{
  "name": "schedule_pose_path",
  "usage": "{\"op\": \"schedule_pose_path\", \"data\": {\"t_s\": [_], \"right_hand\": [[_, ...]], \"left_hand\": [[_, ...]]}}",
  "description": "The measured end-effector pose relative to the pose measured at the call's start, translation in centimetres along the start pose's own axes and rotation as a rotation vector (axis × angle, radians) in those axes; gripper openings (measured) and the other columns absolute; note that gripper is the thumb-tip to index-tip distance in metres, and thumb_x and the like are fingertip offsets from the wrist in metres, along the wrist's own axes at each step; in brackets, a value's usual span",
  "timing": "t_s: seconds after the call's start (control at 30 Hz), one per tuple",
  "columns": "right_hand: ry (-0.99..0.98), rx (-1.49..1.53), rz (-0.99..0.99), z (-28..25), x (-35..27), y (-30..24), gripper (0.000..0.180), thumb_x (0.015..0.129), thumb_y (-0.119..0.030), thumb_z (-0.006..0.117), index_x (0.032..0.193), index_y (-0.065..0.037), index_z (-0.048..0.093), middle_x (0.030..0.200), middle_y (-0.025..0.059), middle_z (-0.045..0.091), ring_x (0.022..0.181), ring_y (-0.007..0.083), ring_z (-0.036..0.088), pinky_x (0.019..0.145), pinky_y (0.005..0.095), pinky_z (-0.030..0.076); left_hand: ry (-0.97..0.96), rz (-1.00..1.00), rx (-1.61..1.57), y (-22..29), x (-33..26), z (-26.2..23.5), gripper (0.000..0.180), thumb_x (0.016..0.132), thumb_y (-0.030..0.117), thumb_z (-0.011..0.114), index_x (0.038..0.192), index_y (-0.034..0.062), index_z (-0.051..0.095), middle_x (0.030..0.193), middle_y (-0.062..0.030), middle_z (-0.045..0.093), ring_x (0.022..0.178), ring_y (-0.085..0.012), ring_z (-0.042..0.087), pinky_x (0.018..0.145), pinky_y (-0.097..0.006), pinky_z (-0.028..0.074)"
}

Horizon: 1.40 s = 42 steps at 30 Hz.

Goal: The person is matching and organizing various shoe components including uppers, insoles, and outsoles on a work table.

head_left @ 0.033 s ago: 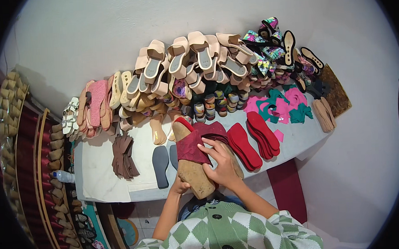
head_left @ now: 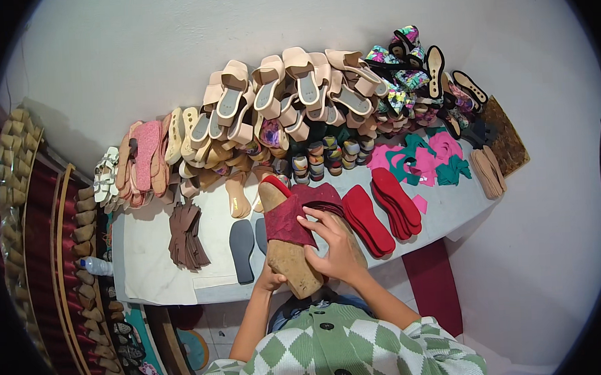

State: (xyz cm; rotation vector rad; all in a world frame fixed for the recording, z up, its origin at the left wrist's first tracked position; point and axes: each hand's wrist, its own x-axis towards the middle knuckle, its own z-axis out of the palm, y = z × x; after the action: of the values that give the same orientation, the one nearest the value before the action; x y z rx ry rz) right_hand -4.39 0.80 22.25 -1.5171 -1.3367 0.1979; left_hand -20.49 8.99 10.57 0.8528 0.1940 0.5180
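Observation:
My left hand [head_left: 270, 280] grips the heel end of a tan wooden shoe last [head_left: 291, 258] from below, holding it tilted over the table's front edge. A dark red suede upper [head_left: 287, 219] is wrapped across the last's front. On top of the last rests my right hand [head_left: 335, 246], fingers spread and pressing the red upper down. Red insoles [head_left: 367, 219] lie just right of my hands, and more red insoles [head_left: 396, 202] beyond them.
The white table [head_left: 149, 261] carries two grey soles [head_left: 241, 249], a stack of brown leather pieces [head_left: 186, 236], pink and green cut pieces [head_left: 425, 158], and a long heap of beige sandals [head_left: 283, 98] against the wall. Wooden lasts [head_left: 85, 237] line a rack at left.

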Motion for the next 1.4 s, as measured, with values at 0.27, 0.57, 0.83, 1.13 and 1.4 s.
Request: {"op": "schedule_pose_path", "data": {"t_s": [0.27,0.57,0.83,1.13,1.4], "right_hand": [[-0.117,0.795,0.525,0.2,1.2,5.2,0.024,0.085,-0.012,0.063,0.106,-0.002,0.057,0.102,0.0026,0.057,0.088,0.0098,0.057,0.079,0.0244,0.047],[-0.236,1.056,0.784,-1.2,1.9,5.0,0.025,0.082,-0.016,0.068,0.103,-0.007,0.057,0.094,-0.003,0.059,0.084,0.0056,0.056,0.074,0.0215,0.048],[-0.377,1.133,0.811,-0.9,2.7,4.0,0.018,0.084,-0.021,0.067,0.094,-0.009,0.059,0.086,-0.006,0.058,0.076,0.0027,0.055,0.069,0.0192,0.046],[-0.348,1.283,0.631,-0.1,2.4,1.8,0.012,0.085,-0.02,0.065,0.084,-0.01,0.059,0.073,-0.006,0.055,0.061,0.0024,0.047,0.056,0.0185,0.038],[-0.381,1.393,0.66,-0.7,1.7,0.7,0.012,0.081,-0.012,0.069,0.082,-0.009,0.057,0.075,-0.0031,0.056,0.071,0.0063,0.052,0.065,0.0224,0.042]], "left_hand": [[0.02,-0.019,0.125,1.1,0.6,1.0,0.136,0.045,0.024,0.087,0.144,0.0167,-0.006,0.138,-0.0132,0.032,0.122,-0.0283,0.043,0.1,-0.042,0.039],[-0.074,-0.074,0.028,0.7,0.4,0.2,0.134,0.043,0.029,0.088,0.144,0.0123,0.001,0.137,-0.0139,0.035,0.122,-0.0297,0.044,0.1,-0.043,0.039],[-0.118,0.021,-0.216,0.1,0.2,0.3,0.126,0.04,0.035,0.09,0.14,0.0053,0.019,0.132,-0.0163,0.042,0.118,-0.0336,0.047,0.093,-0.051,0.045],[-0.148,0.026,-0.498,2.6,1.3,2.5,0.128,0.032,0.029,0.092,0.138,0.0062,0.024,0.13,-0.0188,0.043,0.112,-0.0352,0.051,0.084,-0.056,0.05],[-0.102,0.039,-0.246,3.6,0.1,-0.7,0.141,0.029,0.03,0.092,0.142,0.0008,0.012,0.137,-0.0208,0.035,0.121,-0.0368,0.042,0.098,-0.05,0.039]]}}
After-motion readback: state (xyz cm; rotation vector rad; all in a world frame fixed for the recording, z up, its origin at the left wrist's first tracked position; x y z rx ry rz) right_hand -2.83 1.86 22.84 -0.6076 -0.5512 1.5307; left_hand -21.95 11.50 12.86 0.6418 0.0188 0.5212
